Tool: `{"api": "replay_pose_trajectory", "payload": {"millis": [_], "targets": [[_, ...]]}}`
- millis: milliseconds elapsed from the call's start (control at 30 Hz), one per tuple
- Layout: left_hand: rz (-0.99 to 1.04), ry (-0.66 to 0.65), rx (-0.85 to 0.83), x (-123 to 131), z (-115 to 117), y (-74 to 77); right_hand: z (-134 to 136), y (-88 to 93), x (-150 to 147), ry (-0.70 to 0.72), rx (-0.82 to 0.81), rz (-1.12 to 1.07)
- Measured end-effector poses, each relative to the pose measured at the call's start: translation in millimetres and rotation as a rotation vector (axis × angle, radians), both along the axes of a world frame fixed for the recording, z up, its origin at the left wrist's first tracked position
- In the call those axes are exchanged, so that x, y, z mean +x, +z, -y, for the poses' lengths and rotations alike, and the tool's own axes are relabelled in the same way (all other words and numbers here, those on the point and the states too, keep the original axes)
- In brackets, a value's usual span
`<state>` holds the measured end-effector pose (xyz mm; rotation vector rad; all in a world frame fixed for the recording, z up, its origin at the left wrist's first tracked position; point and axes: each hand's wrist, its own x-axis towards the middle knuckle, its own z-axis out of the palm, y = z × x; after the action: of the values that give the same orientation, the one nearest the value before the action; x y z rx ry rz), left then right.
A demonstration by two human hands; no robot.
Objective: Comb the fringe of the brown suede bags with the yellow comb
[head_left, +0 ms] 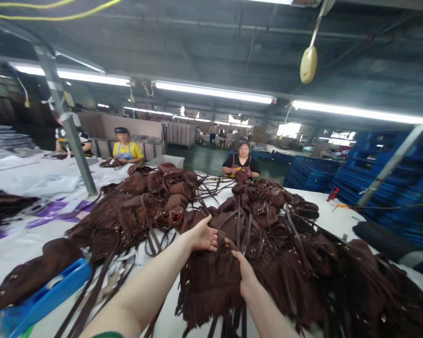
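both hands are out over a white table (pixel 17 249) heaped with brown suede bags. the left hand (pixel 204 234) has its grip closed over the top edge of one fringed bag (pixel 211 284), and the right hand (pixel 245 274) pinches the same bag's upper corner just beside it. that bag lies at the near end of the pile, fringe hanging toward the table edge, between a left heap (pixel 151 197) and a right heap (pixel 303 253). long loose straps (pixel 242 220) run across and under it, and this looks like the main hazard: if the bag were lifted, a snagged strap could drag neighbouring bags along or tip part of a heap off the table. the fringe could also tangle in the metal fittings of the bags beside it, and suede held by a corner could slip from the pinch. a blue plastic piece (pixel 56 291) sits near the left forearm, close enough to be knocked. two co-workers, one in yellow (pixel 127 149) and one in a dark top (pixel 242 163), work at the far side, well apart.
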<state>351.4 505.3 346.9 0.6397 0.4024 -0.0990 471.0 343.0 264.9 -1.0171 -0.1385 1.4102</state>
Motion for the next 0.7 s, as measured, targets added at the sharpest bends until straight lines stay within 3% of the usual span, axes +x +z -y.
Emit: {"api": "replay_pose_trajectory", "payload": {"millis": [133, 233, 367, 533, 700], "targets": [[0.013, -0.048, -0.090, 20, -4, 6.1, 5, 35.5, 10, -0.029, 0.004, -0.094], [0.032, -0.057, -0.162, 35, -16, 0.8, -5, 44.7, 21, -0.101, 0.059, -0.150], [0.042, -0.074, -0.179, 52, -37, -3.0, -22, 40.0, 36, -0.069, 0.021, -0.174], [0.033, 0.019, -0.172, 72, -63, -12.5, -51, 24.2, 54, -0.025, 0.032, -0.213], [0.041, 0.069, -0.268, 81, -80, -26.0, -72, 14.9, 63, -0.026, 0.069, -0.252]]}}
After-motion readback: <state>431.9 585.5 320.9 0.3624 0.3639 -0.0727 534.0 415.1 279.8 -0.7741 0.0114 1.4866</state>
